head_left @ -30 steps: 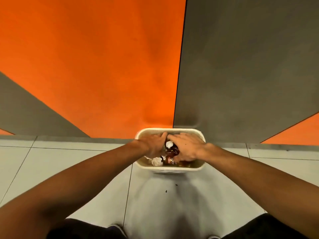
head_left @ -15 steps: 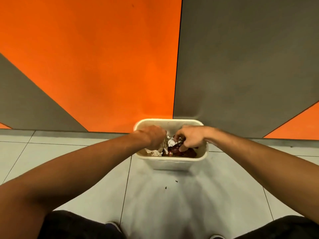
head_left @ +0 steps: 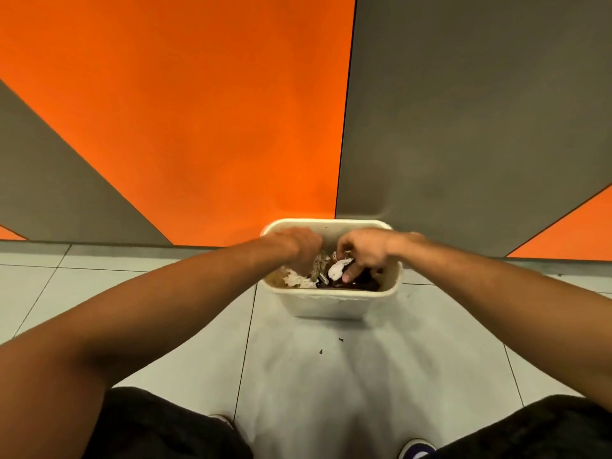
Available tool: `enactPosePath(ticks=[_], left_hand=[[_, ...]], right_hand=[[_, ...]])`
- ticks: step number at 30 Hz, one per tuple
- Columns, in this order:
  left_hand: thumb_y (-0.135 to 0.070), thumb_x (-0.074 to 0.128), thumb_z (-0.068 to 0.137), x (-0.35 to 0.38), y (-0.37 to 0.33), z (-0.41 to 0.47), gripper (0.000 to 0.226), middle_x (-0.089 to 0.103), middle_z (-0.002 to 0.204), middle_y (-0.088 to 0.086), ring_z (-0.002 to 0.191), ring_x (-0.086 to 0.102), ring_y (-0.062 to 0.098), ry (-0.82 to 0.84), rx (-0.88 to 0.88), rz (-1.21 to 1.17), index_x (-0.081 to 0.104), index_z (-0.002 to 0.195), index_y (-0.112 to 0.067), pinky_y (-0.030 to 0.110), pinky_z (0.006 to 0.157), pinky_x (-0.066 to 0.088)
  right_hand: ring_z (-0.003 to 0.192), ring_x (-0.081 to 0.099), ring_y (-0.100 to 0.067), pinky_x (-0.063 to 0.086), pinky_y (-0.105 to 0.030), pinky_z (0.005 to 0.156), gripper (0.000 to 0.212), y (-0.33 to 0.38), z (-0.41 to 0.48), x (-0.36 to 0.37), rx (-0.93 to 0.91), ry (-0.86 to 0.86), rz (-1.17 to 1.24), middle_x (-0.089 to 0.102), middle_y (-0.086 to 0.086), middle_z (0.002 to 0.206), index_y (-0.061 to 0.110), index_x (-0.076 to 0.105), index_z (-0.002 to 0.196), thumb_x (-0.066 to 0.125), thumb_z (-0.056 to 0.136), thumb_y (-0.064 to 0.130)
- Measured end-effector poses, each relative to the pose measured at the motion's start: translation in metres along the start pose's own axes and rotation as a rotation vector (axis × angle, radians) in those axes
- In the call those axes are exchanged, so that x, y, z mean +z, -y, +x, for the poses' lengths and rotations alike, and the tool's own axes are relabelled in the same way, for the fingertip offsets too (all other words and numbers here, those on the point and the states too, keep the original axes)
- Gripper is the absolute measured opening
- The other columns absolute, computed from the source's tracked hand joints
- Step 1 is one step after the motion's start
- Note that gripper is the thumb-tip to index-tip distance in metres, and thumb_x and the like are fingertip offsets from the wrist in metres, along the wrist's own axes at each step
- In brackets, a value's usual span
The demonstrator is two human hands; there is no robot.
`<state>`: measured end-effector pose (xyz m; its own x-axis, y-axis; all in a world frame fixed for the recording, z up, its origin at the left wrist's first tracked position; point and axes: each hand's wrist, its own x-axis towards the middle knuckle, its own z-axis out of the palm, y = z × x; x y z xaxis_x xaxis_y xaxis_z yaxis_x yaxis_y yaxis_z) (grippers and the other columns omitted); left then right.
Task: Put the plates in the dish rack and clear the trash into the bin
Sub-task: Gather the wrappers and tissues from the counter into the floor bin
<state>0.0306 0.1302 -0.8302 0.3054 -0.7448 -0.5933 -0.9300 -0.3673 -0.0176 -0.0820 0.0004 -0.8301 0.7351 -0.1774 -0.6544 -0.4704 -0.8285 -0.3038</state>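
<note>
The trash (head_left: 337, 269) lies inside the bin (head_left: 331, 304): crumpled white paper in the middle and at the left, with dark, shiny pieces at the right, heaped to just under the rim. The bin is a white, rounded rectangular tub that stands on the floor (head_left: 159, 293), its far side close against the wall (head_left: 198, 127). Both hands are down inside it. The left hand (head_left: 299, 248) comes in over the left rim with its back turned up; its fingers are buried in the paper, so I cannot tell whether it holds anything. The right hand (head_left: 364, 253) comes in from the right, with its fingers curled down round the dark part of the trash and its thumb just beside a white scrap. The two hands are near each other but apart, with paper between them. Both forearms are bare and stretch out from the lower corners of the view. The floor is of pale tiles with thin dark joints, and two small dark specks (head_left: 340, 339) lie on it in front of the bin. The wall is made of large orange and grey panels. At the bottom edge are dark shorts (head_left: 159, 425) and the toe of a shoe (head_left: 417, 451).
</note>
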Motion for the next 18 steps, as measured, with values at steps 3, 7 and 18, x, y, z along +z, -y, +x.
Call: enactPosePath(ticks=[3, 7, 18], left_hand=[[-0.013, 0.072, 0.088, -0.017, 0.009, -0.01, 0.07, 0.057, 0.141, -0.001, 0.086, 0.07, 0.014, -0.002, 0.029, -0.106, 0.042, 0.149, -0.029, 0.021, 0.066, 0.057], [-0.002, 0.06, 0.094, -0.029, 0.014, -0.025, 0.059, 0.058, 0.137, 0.009, 0.061, 0.071, 0.013, -0.072, 0.008, -0.193, 0.045, 0.148, -0.019, 0.019, 0.046, 0.055], [-0.019, 0.056, 0.096, -0.116, -0.007, -0.124, 0.02, 0.074, 0.105, -0.006, 0.087, 0.066, 0.012, -0.33, -0.045, -0.532, 0.073, 0.106, -0.022, 0.024, 0.076, 0.049]], right_hand=[[0.087, 0.07, -0.026, 0.057, -0.038, 0.079, 0.046, -0.002, -0.006, -0.01, -0.03, 0.012, 0.032, 0.064, 0.006, 0.094, 0.035, 0.064, 0.111, 0.089, 0.073, 0.043], [0.088, 0.067, -0.019, 0.051, -0.031, 0.084, 0.046, 0.002, -0.02, -0.026, -0.044, -0.052, -0.044, 0.061, 0.011, 0.093, 0.032, 0.068, 0.119, 0.083, 0.078, 0.045], [0.089, 0.065, -0.011, 0.055, -0.036, 0.088, 0.022, 0.053, -0.123, -0.082, -0.044, -0.401, 0.299, 0.069, 0.016, 0.088, 0.036, 0.069, 0.083, 0.067, 0.093, 0.017]])
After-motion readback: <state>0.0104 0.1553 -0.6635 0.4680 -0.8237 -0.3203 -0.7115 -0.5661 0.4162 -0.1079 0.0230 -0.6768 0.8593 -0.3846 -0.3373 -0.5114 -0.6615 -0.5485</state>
